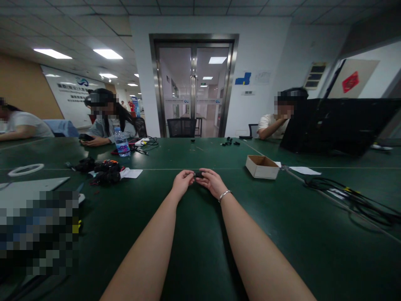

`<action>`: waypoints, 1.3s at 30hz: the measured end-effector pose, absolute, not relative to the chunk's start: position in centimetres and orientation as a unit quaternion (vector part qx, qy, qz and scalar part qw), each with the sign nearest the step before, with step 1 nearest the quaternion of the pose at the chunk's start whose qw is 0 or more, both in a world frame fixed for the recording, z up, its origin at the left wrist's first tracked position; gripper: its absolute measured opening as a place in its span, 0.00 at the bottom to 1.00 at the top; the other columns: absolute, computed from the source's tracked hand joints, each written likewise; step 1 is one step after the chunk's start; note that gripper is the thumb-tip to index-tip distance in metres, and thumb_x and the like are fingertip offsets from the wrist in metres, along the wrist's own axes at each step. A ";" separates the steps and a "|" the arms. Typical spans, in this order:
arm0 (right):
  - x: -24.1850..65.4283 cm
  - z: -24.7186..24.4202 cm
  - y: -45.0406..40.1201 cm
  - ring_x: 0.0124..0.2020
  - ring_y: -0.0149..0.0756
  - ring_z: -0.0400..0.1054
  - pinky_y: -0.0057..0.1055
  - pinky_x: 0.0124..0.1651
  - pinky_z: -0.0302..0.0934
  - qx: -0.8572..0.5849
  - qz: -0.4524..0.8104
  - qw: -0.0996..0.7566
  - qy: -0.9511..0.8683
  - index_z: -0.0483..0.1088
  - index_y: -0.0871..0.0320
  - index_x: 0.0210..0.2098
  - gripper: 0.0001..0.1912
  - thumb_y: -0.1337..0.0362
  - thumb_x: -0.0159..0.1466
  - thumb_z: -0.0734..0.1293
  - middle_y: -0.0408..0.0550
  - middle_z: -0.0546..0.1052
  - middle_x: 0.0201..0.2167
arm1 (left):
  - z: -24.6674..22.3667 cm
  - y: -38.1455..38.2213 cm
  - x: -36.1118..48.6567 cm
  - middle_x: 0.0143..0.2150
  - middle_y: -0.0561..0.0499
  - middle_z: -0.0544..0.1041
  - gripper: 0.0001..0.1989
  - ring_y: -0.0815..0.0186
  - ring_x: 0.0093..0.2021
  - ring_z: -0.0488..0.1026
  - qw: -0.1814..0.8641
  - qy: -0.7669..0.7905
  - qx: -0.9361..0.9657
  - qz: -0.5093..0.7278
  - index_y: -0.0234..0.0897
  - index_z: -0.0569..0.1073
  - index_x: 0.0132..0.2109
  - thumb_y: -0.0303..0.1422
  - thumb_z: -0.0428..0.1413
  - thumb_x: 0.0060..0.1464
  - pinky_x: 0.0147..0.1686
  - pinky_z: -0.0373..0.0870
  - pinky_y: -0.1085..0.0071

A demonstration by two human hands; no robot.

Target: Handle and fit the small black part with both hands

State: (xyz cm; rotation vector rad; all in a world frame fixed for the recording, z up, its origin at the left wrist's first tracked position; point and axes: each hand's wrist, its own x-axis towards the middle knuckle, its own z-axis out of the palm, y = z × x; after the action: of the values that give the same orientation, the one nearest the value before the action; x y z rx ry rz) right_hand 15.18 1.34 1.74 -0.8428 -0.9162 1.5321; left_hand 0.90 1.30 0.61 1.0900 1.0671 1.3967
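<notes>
Both my hands meet over the green table (200,234), just past its middle. Between them is a small dark piece (198,174), roughly cylindrical; its kind is too small to make out. My left hand (182,183) pinches the left end with thumb and fingertips. The right end is gripped by my right hand (213,183), which wears a silver bangle (224,195) at the wrist. My fingers hide part of the piece.
An open cardboard box (262,172) stands to the right, near black cables (354,200). To the left are a dark heap of gear (106,170), a water bottle (121,143) and a white ring (26,169). Small black pieces (230,142) lie farther off. Other people sit around the table.
</notes>
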 end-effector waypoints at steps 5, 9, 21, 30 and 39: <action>15.2 2.0 1.1 0.27 0.34 0.75 0.30 0.36 0.72 -0.353 0.651 0.549 -0.388 0.68 0.62 0.40 0.10 0.77 0.62 0.60 0.50 0.76 0.28 | 0.6 1.2 1.0 0.29 0.50 0.73 0.07 0.74 0.27 0.71 0.514 0.443 0.452 0.579 0.31 0.73 0.37 0.27 0.60 0.49 0.31 0.68 0.77; 15.1 2.0 1.1 0.27 0.35 0.76 0.31 0.37 0.72 -0.354 0.651 0.548 -0.388 0.67 0.62 0.40 0.09 0.77 0.63 0.59 0.50 0.77 0.28 | 0.5 1.1 0.9 0.29 0.50 0.73 0.07 0.73 0.27 0.70 0.506 0.439 0.466 0.578 0.30 0.73 0.37 0.27 0.60 0.50 0.31 0.67 0.76; 15.1 1.4 1.6 0.26 0.37 0.76 0.32 0.36 0.72 -0.356 0.645 0.556 -0.386 0.66 0.64 0.42 0.10 0.78 0.61 0.64 0.50 0.77 0.27 | 0.2 1.6 0.9 0.28 0.49 0.74 0.08 0.71 0.28 0.71 0.497 0.441 0.468 0.582 0.30 0.73 0.35 0.29 0.62 0.48 0.31 0.67 0.74; 15.4 1.1 1.7 0.26 0.34 0.75 0.30 0.35 0.73 -0.355 0.638 0.541 -0.418 0.69 0.63 0.39 0.08 0.77 0.60 0.68 0.49 0.77 0.29 | 0.2 1.6 0.6 0.28 0.49 0.74 0.05 0.72 0.27 0.70 0.495 0.458 0.465 0.574 0.30 0.73 0.34 0.29 0.59 0.51 0.29 0.66 0.75; 15.4 1.3 1.6 0.22 0.31 0.73 0.25 0.29 0.71 -0.381 0.628 0.509 -0.448 0.68 0.64 0.36 0.01 0.72 0.64 0.66 0.51 0.77 0.24 | -0.1 1.7 0.4 0.27 0.51 0.73 0.09 0.70 0.28 0.70 0.467 0.437 0.505 0.579 0.32 0.72 0.34 0.33 0.62 0.48 0.31 0.67 0.74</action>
State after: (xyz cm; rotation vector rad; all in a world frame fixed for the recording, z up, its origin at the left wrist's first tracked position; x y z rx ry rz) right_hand 15.38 1.57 1.32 -0.9187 -1.0798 1.5122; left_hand 0.39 1.65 -0.09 1.2404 1.0731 1.4212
